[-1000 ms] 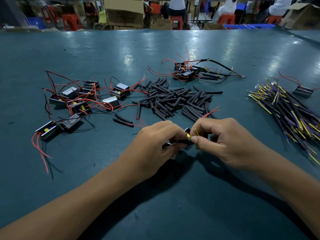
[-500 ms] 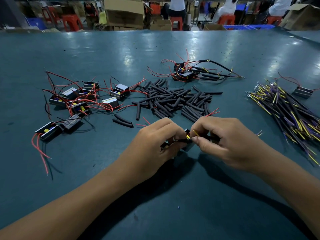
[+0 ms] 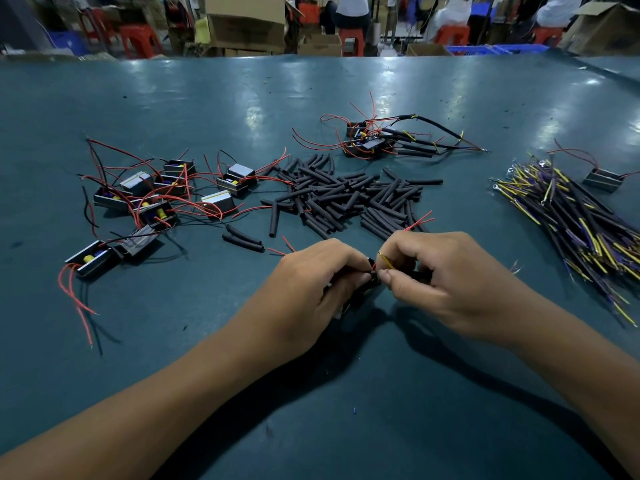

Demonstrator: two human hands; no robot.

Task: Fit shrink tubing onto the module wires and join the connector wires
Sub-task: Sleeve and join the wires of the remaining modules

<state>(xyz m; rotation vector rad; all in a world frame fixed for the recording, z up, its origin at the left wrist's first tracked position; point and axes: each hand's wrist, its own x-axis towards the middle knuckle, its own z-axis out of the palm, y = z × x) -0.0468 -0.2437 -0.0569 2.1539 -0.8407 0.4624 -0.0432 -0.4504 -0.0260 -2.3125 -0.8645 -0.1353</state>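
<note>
My left hand [image 3: 311, 282] grips a small dark module [image 3: 360, 292], mostly hidden under its fingers. Close beside it, my right hand [image 3: 446, 278] pinches a yellow-striped connector wire [image 3: 385, 260] at the module's wire end. Red module wires [image 3: 420, 220] stick out behind my right hand. A heap of black shrink tubing [image 3: 349, 199] lies just beyond both hands. Loose modules with red and black wires [image 3: 152, 199] lie at the left. A bundle of yellow and purple connector wires [image 3: 575, 223] lies at the right.
Several finished modules with tubing and wires [image 3: 377, 140] lie at the back centre. One lone module [image 3: 604, 180] sits at the far right. The teal table [image 3: 207, 98] stretches back to cardboard boxes, red stools and seated people.
Both hands stay together over the module with small finger shifts. The red wires behind my right hand have moved slightly.
</note>
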